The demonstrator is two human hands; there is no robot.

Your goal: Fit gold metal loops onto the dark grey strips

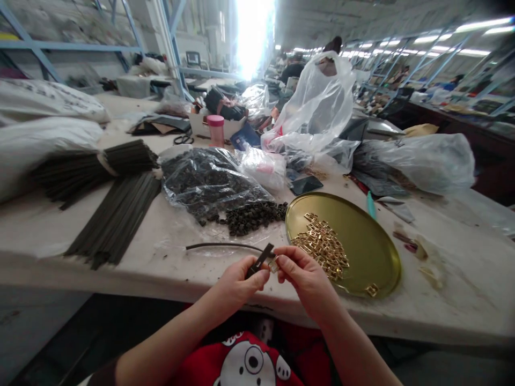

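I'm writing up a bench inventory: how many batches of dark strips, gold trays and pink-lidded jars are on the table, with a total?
Batches of dark strips: 2
Gold tray: 1
Pink-lidded jar: 1
Total: 4

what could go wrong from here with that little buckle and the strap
The small buckle, pinched by the right hand beside the dark strap in the left hand, might slip and drop. The right hand is close to the gold tray; a bump could scatter its piled metal buckles. Black loops lie loose by the plastic bag and could scatter if brushed.
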